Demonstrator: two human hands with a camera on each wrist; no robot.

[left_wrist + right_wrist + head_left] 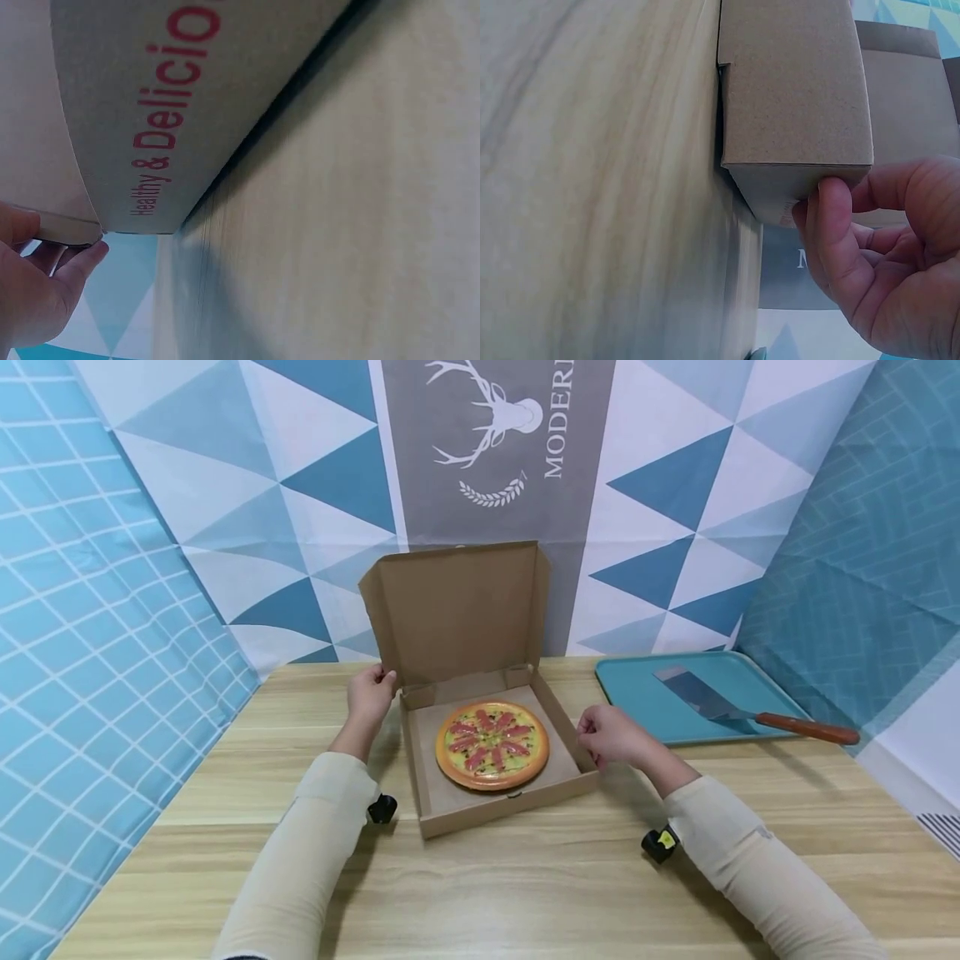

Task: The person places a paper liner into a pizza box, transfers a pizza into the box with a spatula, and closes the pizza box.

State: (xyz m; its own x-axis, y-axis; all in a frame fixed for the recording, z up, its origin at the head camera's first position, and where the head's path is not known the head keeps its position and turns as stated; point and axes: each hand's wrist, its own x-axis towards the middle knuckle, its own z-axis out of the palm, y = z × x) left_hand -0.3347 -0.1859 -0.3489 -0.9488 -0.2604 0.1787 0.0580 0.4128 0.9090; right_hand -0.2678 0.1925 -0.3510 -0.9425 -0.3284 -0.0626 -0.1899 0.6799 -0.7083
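An open cardboard pizza box [489,812] lies on the table with its lid [459,618] raised upright at the back. Inside, toward the middle, sits a round pizza [492,745] with red strips on top. With thumb and fingers my left hand [371,693] pinches the cardboard edge at the box's back left, by the lid's lower corner. Red lettering runs along the box's side wall [169,112] in the left wrist view. At the front right corner, my right hand [613,735] grips the side wall, fingers outside, thumb over the top edge [885,184].
A blue-green tray [637,703] lies at the back right of the wooden table [510,885]. On it rests a spatula [701,695], its wooden handle [806,727] jutting past the tray's edge. A patterned wall covering [322,510] stands close behind the box.
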